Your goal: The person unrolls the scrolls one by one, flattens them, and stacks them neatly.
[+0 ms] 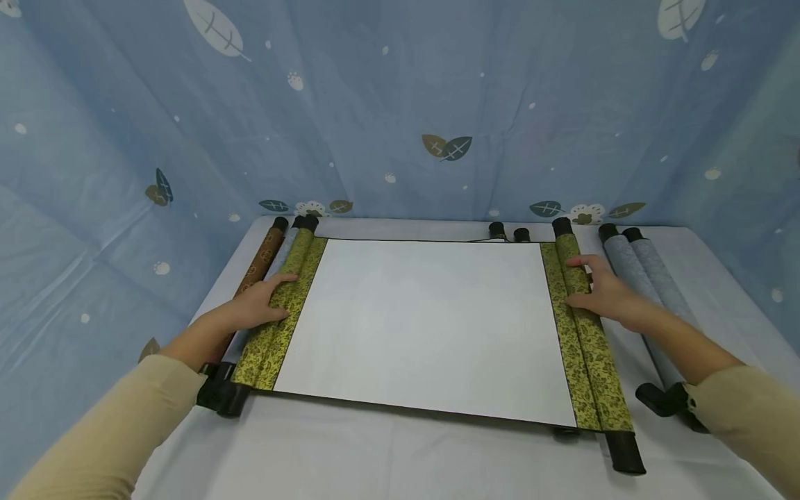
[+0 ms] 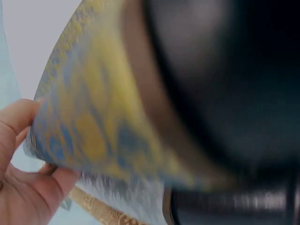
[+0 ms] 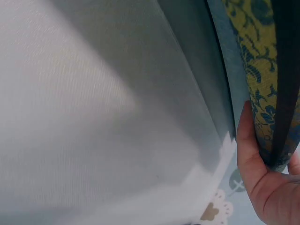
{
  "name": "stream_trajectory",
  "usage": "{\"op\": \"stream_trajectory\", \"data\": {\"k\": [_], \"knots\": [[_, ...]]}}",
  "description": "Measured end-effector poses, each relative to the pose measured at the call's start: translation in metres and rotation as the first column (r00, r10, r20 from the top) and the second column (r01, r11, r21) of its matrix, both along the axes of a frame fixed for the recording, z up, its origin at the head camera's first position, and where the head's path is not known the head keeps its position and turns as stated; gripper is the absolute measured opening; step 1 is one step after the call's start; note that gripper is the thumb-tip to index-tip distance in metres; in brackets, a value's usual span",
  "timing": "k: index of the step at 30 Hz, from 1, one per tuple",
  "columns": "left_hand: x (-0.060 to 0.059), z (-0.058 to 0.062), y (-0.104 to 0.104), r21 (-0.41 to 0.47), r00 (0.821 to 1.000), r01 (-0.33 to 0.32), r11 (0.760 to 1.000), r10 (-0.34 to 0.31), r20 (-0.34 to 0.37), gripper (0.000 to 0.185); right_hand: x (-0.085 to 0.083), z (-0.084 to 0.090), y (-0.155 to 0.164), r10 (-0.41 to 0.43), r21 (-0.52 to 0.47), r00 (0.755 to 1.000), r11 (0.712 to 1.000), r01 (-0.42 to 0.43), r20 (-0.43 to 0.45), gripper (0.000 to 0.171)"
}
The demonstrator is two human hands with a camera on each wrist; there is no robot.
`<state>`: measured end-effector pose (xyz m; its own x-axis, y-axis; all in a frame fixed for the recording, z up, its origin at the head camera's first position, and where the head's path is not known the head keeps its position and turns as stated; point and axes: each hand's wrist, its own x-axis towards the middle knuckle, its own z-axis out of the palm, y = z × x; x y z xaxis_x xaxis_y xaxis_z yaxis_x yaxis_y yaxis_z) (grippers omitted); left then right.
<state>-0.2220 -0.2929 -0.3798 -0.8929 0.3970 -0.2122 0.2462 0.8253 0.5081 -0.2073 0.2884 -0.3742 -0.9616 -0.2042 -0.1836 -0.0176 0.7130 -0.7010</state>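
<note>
A scroll lies unrolled across the white table (image 1: pixel 400 458), its blank white sheet (image 1: pixel 425 319) in the middle. Both ends are rolled in yellow-green patterned brocade with black knobs. My left hand (image 1: pixel 259 305) curls over the left roll (image 1: pixel 275 347) about halfway along. In the left wrist view the thumb and fingers of that hand (image 2: pixel 23 187) hold the brocade (image 2: pixel 93 126), which is blurred. My right hand (image 1: pixel 600 292) grips the right roll (image 1: pixel 600 368) in its upper half. The right wrist view shows the right hand (image 3: pixel 258 178) wrapped round the brocade roll (image 3: pixel 255 56).
A brown scroll (image 1: pixel 262 257) and a pale grey one (image 1: pixel 284 246) lie rolled up just left of the left roll. Two grey rolled scrolls (image 1: pixel 644 278) lie right of my right hand. Black knobs (image 1: pixel 507 232) sit at the back edge. Blue leaf-print cloth (image 1: pixel 400 104) surrounds the table.
</note>
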Motion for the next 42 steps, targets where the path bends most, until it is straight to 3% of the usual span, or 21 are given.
{"op": "stream_trajectory", "data": {"k": [5,10,21,34,42], "knots": [[-0.003,-0.002,0.000,-0.045,0.998,-0.057,0.997,0.056,-0.023,0.070,-0.007,-0.006,-0.006,0.009,-0.006,0.999,1.000,-0.008,0.043,0.070],[-0.002,-0.007,0.005,-0.028,0.993,-0.121,0.992,0.120,-0.020,0.070,-0.013,-0.015,-0.008,0.013,-0.025,0.998,1.000,-0.011,0.067,0.069],[0.003,-0.018,0.018,-0.064,0.967,-0.254,0.965,0.255,0.004,0.066,-0.016,-0.025,-0.011,-0.027,-0.077,0.996,0.996,0.034,0.087,0.072],[-0.004,-0.016,0.018,-0.057,0.954,-0.294,0.954,0.290,-0.071,0.064,-0.025,-0.027,-0.007,-0.020,-0.081,0.998,0.996,0.025,0.062,0.071],[-0.004,-0.014,0.021,-0.051,0.956,-0.288,0.956,0.285,-0.063,0.067,-0.023,-0.033,-0.008,-0.060,-0.124,0.995,0.990,0.069,0.076,0.073]]}}
